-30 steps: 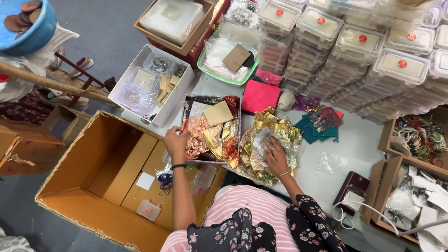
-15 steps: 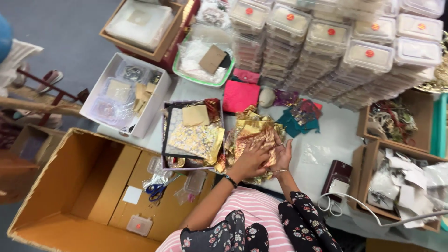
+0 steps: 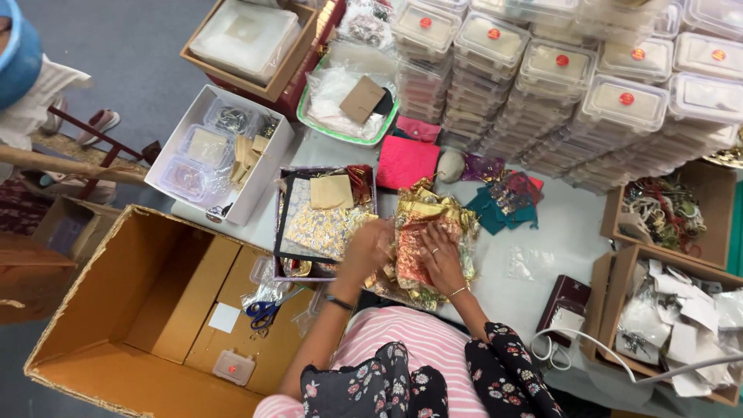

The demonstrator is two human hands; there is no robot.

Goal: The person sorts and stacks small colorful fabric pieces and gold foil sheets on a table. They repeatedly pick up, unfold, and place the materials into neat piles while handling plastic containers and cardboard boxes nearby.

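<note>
Fingers of both hands lie spread and pressing on a heap of shiny gold and red pouches (image 3: 429,236) at the near edge of the white table (image 3: 542,232). The left hand (image 3: 370,246) grips the heap's left side, a dark band on its wrist; the right hand (image 3: 439,254) lies flat on top of it, a ring and thin bangle showing. Just left of the heap, touching it, sits a dark tray (image 3: 325,224) of patterned cloth and a tan card. Behind the heap lies a pink pouch (image 3: 406,161), and further back stand stacks of clear lidded boxes (image 3: 557,70). Well left of the heap and below the table, an open cardboard carton (image 3: 155,310) holds blue-handled scissors (image 3: 265,311).
</note>
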